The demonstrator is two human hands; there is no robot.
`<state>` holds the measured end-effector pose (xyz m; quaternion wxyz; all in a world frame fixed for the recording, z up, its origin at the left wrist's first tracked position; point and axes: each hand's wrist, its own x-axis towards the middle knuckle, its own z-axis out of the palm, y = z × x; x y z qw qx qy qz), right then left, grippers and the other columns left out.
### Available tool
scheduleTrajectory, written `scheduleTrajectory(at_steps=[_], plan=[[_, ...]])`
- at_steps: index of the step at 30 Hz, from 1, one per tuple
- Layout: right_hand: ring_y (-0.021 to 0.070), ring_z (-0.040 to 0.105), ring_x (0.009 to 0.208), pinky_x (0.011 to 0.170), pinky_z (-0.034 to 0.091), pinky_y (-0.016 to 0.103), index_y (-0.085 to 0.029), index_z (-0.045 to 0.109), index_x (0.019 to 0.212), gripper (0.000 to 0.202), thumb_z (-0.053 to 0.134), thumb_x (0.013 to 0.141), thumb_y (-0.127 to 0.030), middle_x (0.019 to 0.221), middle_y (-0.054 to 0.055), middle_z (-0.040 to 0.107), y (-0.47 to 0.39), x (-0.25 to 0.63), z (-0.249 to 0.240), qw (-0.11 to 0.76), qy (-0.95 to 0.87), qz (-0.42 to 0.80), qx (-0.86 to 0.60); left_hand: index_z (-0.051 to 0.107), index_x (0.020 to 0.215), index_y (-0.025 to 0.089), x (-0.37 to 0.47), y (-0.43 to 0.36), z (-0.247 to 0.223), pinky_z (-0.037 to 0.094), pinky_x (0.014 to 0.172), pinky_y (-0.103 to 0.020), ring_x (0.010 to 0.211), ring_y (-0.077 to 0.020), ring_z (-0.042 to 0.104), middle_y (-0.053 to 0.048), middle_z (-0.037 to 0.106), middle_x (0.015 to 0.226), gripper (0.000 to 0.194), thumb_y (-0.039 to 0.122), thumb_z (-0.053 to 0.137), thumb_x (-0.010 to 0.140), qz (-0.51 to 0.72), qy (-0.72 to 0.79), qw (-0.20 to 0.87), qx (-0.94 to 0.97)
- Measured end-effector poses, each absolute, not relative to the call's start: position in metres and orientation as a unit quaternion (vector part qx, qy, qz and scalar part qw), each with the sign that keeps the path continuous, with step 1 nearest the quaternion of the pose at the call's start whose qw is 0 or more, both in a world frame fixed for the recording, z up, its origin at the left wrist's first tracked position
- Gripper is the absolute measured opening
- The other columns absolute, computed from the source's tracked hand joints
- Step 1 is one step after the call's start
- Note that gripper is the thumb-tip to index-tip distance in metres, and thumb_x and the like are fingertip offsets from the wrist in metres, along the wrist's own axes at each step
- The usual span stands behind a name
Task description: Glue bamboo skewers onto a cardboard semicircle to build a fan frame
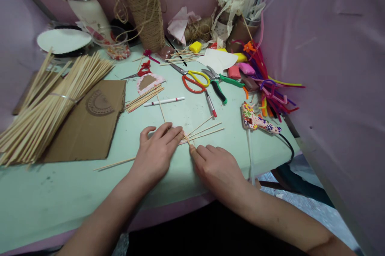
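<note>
Pinching a stick (187,139) in right hand (219,164), centre frame, pressing with left hand (158,149) (grip unclear) — could snap it by overbending.

From my distant seat I see a craft corner — a handwork table (69,196) inside purplish walls (337,67). The tall twine cone (142,11) tells it: left of it lies a bundle of thin sticks (60,103), in front are red scissors (143,73), and to its right, pipe cleaners (264,67) and a glue gun (255,121).

Left hand (158,149) palm down, right hand (215,163) close beside it, curled and pinching
</note>
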<state>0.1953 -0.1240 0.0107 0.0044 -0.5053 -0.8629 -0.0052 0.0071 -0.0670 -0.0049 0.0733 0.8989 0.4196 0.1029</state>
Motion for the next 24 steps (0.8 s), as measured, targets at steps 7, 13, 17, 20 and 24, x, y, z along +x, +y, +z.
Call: scheduleTrajectory(at_steps=[7, 13, 17, 20, 24], plan=[[0.0183, 0.055, 0.068, 0.057, 0.033, 0.035, -0.011, 0.062, 0.109, 0.021, 0.053, 0.090, -0.009, 0.077, 0.003, 0.062, -0.1232, 0.1948, 0.0107, 0.017, -0.863, -0.009, -0.505, 0.059, 0.126, 0.025, 0.0075, -0.0668, -0.0046, 0.029, 0.096, -0.050, 0.127, -0.0276, 0.048, -0.005, 0.061, 0.135, 0.039, 0.014, 0.038, 0.096, 0.106, 0.421, 0.072, 0.898], [0.0180, 0.055, 0.067, 0.057, 0.032, 0.035, -0.011, 0.062, 0.109, 0.021, 0.054, 0.089, -0.009, 0.076, 0.003, 0.062, -0.1229, 0.1955, 0.0108, 0.021, -0.863, -0.013, -0.505, 0.059, 0.125, 0.026, 0.0079, -0.0669, -0.0034, 0.029, 0.095, -0.050, 0.126, -0.0278, 0.048, -0.005, 0.061, 0.135, 0.039, 0.014, 0.037, 0.096, 0.104, 0.422, 0.077, 0.897], [0.0177, 0.055, 0.067, 0.057, 0.031, 0.034, -0.011, 0.062, 0.108, 0.021, 0.051, 0.090, -0.009, 0.077, 0.003, 0.063, -0.1221, 0.1952, 0.0102, 0.015, -0.863, -0.008, -0.504, 0.060, 0.126, 0.026, 0.0083, -0.0669, -0.0031, 0.030, 0.095, -0.051, 0.126, -0.0283, 0.049, -0.005, 0.062, 0.133, 0.040, 0.013, 0.037, 0.095, 0.114, 0.422, 0.078, 0.896], [0.0178, 0.055, 0.068, 0.057, 0.032, 0.034, -0.010, 0.062, 0.110, 0.022, 0.052, 0.090, -0.009, 0.077, 0.004, 0.063, -0.1220, 0.1952, 0.0101, 0.010, -0.864, -0.003, -0.504, 0.060, 0.126, 0.027, 0.0081, -0.0669, -0.0035, 0.030, 0.096, -0.051, 0.126, -0.0283, 0.049, -0.006, 0.062, 0.133, 0.042, 0.013, 0.037, 0.095, 0.121, 0.422, 0.083, 0.895], [0.0183, 0.056, 0.068, 0.056, 0.032, 0.034, -0.010, 0.062, 0.110, 0.022, 0.054, 0.089, -0.009, 0.077, 0.004, 0.063, -0.1215, 0.1952, 0.0117, 0.006, -0.864, 0.001, -0.503, 0.060, 0.126, 0.026, 0.0077, -0.0670, -0.0039, 0.029, 0.096, -0.051, 0.126, -0.0285, 0.049, -0.006, 0.062, 0.134, 0.040, 0.014, 0.038, 0.095, 0.116, 0.421, 0.081, 0.896]])
